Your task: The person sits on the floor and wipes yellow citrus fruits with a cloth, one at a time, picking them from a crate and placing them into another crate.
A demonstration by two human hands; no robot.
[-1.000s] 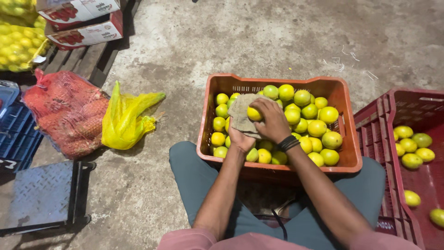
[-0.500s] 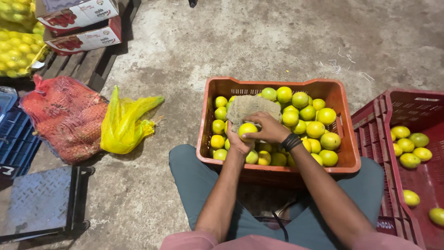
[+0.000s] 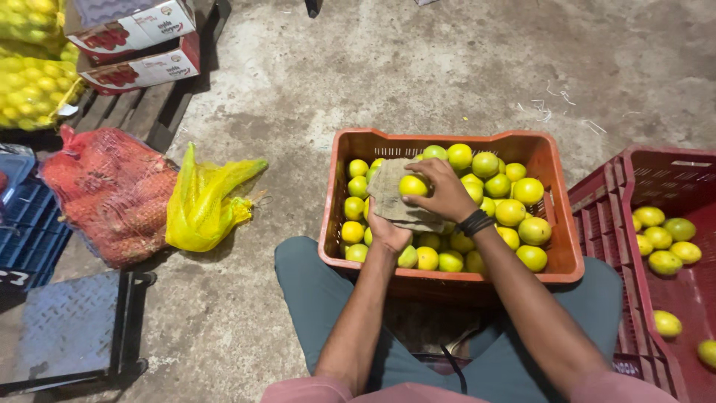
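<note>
Two hands work one fruit over an orange crate, centre frame.
Right hand (image 3: 444, 192) clasps one fruit (image 3: 412, 186); left hand (image 3: 388, 233) grips one cloth (image 3: 389, 195); two crates (image 3: 556, 263), right one holding about seven fruits.

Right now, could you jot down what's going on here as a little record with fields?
Left hand: holds a brownish cloth from beneath
Right hand: grips a yellow-green citrus fruit against the cloth
Orange crate: full of citrus, between the person's legs
Red crate: to the right, a few fruits inside
Yellow mesh bag: on the concrete floor, left
Red mesh sack: beside the yellow bag
</note>
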